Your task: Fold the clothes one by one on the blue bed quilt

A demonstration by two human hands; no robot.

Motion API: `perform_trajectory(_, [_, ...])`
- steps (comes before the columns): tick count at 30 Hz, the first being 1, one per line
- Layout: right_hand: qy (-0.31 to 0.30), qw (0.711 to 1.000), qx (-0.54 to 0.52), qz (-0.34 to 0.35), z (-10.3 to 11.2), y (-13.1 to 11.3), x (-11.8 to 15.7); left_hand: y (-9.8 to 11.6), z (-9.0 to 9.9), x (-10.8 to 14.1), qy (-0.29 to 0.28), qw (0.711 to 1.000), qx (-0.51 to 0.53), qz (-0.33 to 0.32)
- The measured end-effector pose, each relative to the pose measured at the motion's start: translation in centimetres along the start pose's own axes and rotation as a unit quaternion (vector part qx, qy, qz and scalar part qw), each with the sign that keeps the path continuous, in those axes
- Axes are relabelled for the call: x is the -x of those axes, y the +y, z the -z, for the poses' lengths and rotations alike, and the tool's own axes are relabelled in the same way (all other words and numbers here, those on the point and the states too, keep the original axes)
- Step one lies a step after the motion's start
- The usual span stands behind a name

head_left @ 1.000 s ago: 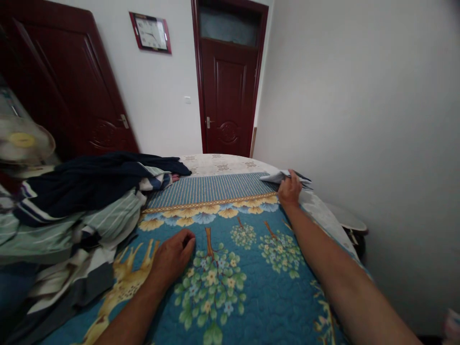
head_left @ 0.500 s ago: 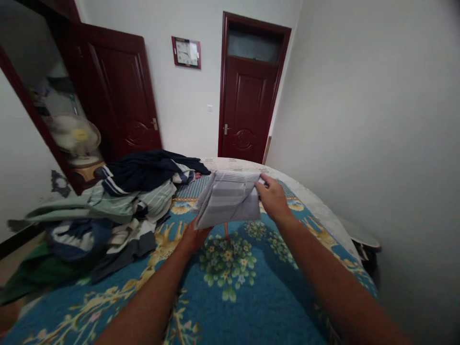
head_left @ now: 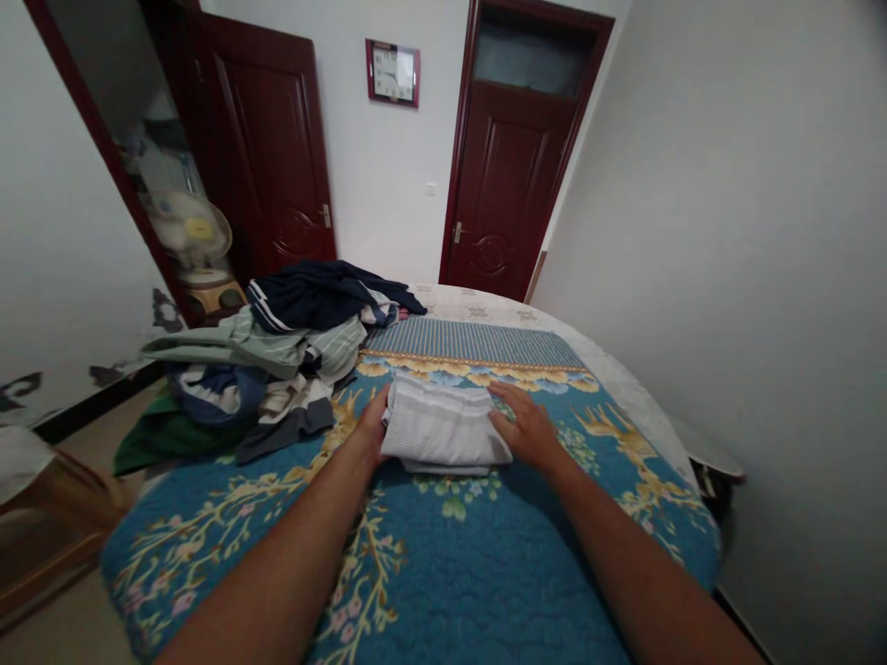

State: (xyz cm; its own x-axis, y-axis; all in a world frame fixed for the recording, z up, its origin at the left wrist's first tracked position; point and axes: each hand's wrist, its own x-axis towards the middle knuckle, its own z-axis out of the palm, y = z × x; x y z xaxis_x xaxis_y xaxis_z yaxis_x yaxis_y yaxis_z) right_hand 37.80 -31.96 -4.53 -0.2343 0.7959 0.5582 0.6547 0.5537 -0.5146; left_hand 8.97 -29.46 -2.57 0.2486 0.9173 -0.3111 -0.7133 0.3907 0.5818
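A light grey garment (head_left: 443, 423) with fine stripes lies folded into a compact bundle on the blue quilted cover (head_left: 485, 563). My left hand (head_left: 375, 425) is closed on its left edge, with the fingers partly hidden by the cloth. At the upper right corner, my right hand (head_left: 527, 425) touches the fabric, thumb and forefinger spread apart. What kind of garment it is cannot be made out from the folds.
A loose heap of clothes (head_left: 277, 351) lies left of the bundle, navy, pale green and grey. The round table's patterned white cover (head_left: 478, 300) shows beyond the quilt. A wooden chair (head_left: 62, 489) stands at left, a fan (head_left: 187, 231) in the doorway.
The garment has come down from a raised, tilted position onto the quilt, and its striped side now faces up. My right hand has loosened from its pinch on the corner. The view has shifted.
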Motion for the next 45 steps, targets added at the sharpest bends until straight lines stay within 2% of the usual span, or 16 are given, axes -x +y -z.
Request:
perform_trajectory(3, [-0.128, 0.985, 0.022, 0.117, 0.5, -1.8, 1.5, 0.5, -0.2, 0.6, 0.006, 1.000, -0.001, 0.014])
perform_trajectory(5, [-0.168, 0.975, 0.057, 0.137, -0.3, -3.0, 2.2, 0.5, -0.4, 0.9, -0.003, 1.000, -0.002, 0.005])
perform_trajectory(7, [-0.178, 0.972, 0.084, 0.132, -1.3, -3.6, 2.4, 0.2, -0.6, 1.2, -0.017, 1.000, -0.009, -0.010])
perform_trajectory(12, [-0.175, 0.974, 0.055, 0.134, -1.8, -2.7, 1.9, -0.2, -0.7, 1.5, -0.049, 0.998, -0.028, -0.023])
perform_trajectory(16, [-0.154, 0.979, 0.083, 0.102, -1.9, -1.6, 1.7, -0.4, -0.5, 1.3, -0.089, 0.995, -0.033, -0.041])
perform_trajectory(20, [-0.113, 0.991, 0.065, 0.031, -2.8, -1.4, 1.0, -1.0, -0.1, 1.1, -0.131, 0.987, -0.072, -0.060])
perform_trajectory(24, [-0.025, 0.996, -0.057, -0.065, -3.1, -2.0, -0.1, -1.9, 0.0, 1.2, -0.153, 0.972, -0.148, -0.100])
perform_trajectory(26, [0.049, 0.971, -0.176, -0.153, -3.4, -2.1, -0.8, -2.3, 0.0, 1.2, -0.135, 0.966, -0.196, -0.106])
perform_trajectory(29, [0.127, 0.872, -0.378, -0.284, -3.5, -1.3, -1.6, -2.0, 0.2, 0.8, -0.055, 0.964, -0.245, -0.088])
perform_trajectory(31, [0.168, 0.822, -0.435, -0.327, -2.8, 0.3, -2.0, -1.3, 0.5, 0.3, 0.000, 0.959, -0.266, -0.094])
perform_trajectory(32, [0.185, 0.817, -0.429, -0.338, -2.2, 1.5, -2.0, -0.8, 0.7, 0.0, 0.021, 0.955, -0.274, -0.106])
perform_trajectory(34, [0.215, 0.838, -0.349, -0.360, -0.6, 4.0, -1.9, 0.3, 1.2, -0.6, 0.064, 0.951, -0.273, -0.133])
perform_trajectory(37, [0.238, 0.887, -0.133, -0.373, 1.8, 7.3, -1.6, 1.7, 2.0, -1.5, 0.130, 0.952, -0.240, -0.139])
perform_trajectory(40, [0.247, 0.934, 0.064, -0.251, 2.9, 7.9, -1.4, 2.4, 2.5, -1.6, 0.152, 0.952, -0.238, -0.121])
perform_trajectory(42, [0.195, 0.963, 0.131, -0.132, 2.6, 6.7, -1.1, 2.5, 2.4, -1.1, 0.147, 0.942, -0.285, -0.097])
perform_trajectory(45, [0.037, 0.986, 0.163, -0.018, 1.2, 3.6, -0.1, 2.7, 2.0, 0.3, 0.106, 0.922, -0.369, -0.046])
